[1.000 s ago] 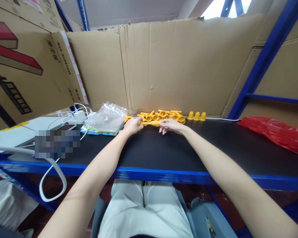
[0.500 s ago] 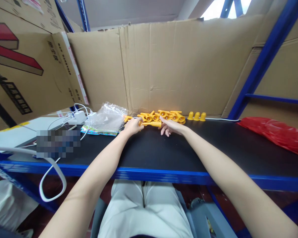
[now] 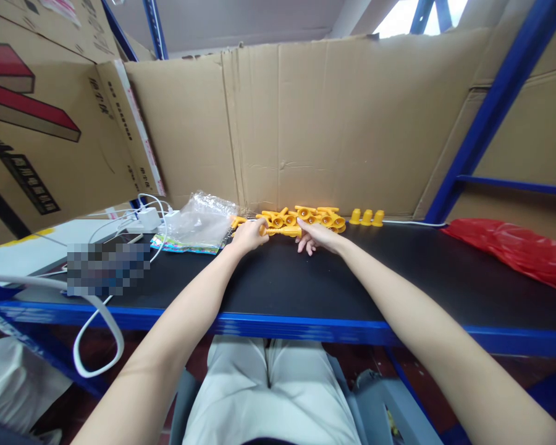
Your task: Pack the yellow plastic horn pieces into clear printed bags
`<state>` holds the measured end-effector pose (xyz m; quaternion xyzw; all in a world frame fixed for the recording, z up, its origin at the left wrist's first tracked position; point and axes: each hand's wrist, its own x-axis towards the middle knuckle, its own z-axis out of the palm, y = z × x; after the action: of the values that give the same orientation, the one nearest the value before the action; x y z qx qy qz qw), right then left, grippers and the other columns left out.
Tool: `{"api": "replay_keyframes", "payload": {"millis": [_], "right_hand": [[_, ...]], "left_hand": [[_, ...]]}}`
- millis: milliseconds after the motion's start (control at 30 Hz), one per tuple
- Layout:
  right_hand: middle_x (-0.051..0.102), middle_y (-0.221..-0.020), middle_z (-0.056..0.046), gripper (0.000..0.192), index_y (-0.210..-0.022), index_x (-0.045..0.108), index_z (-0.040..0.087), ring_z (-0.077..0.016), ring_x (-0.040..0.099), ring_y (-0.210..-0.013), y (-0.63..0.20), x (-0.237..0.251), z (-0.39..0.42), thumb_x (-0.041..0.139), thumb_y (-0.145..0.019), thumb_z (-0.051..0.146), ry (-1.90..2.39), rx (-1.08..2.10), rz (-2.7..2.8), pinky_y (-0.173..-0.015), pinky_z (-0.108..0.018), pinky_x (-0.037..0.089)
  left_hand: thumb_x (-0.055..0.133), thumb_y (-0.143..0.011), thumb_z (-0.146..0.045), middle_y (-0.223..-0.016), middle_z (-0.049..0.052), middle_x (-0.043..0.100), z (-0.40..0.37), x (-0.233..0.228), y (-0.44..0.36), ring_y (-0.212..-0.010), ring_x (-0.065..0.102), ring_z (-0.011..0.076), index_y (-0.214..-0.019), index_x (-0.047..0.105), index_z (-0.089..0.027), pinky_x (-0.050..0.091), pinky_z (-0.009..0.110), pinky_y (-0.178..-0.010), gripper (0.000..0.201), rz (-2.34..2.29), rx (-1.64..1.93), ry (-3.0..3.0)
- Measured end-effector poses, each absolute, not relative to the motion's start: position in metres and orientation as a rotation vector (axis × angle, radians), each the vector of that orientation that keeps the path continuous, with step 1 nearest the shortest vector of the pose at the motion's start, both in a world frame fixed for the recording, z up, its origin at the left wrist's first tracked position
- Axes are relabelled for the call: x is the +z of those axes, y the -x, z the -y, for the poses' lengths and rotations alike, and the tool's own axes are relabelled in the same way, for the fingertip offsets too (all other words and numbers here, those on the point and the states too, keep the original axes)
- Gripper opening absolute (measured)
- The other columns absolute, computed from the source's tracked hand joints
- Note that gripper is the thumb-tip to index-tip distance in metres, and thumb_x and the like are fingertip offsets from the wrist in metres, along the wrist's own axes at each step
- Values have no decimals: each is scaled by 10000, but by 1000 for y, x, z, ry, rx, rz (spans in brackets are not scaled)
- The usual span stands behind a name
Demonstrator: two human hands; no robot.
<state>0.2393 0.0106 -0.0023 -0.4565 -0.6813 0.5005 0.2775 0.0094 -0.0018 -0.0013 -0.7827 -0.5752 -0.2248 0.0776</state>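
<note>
A yellow plastic piece (image 3: 283,231) is pinched end to end between the left hand (image 3: 249,235) and right hand (image 3: 315,235), fingers closed on it, slightly higher than before. More yellow parts (image 3: 315,217) lie just beyond the fingertips.

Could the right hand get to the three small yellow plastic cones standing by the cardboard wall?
Probably yes. The right hand lies at the pile of yellow plastic parts, and the three small yellow plastic cones stand just to its right on bare black shelf top, nothing between them.
</note>
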Motion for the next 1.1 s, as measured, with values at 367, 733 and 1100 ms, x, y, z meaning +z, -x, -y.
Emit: {"api": "replay_keyframes", "payload": {"millis": [367, 733, 1100], "right_hand": [[684, -824, -66, 317, -925, 495, 147, -95, 624, -568, -247, 6, -2, 674, -762, 352, 1112, 1253, 1896, -500, -182, 478], [666, -669, -104, 568, -794, 573, 114, -97, 560, -414, -243, 4, -6, 391, -818, 651, 1237, 1272, 1912, -352, -186, 387], [671, -830, -74, 293, -928, 525, 140, -102, 631, -581, -246, 4, -7, 617, -799, 387, 1136, 1124, 1963, -500, -187, 470]], "left_hand": [[557, -722, -292, -830, 35, 666, 6, 1, -8, -799, 617, 201, -992, 594, -229, 425, 261, -699, 279, 1723, -664, 2343], [565, -717, -295, -811, 32, 662, 3, -1, -8, -778, 612, 197, -993, 599, -229, 416, 258, -691, 286, 1714, -689, 2339], [556, -705, -285, -780, 35, 657, 5, 0, -7, -749, 608, 198, -953, 603, -222, 407, 259, -660, 260, 1696, -734, 2344]]}}
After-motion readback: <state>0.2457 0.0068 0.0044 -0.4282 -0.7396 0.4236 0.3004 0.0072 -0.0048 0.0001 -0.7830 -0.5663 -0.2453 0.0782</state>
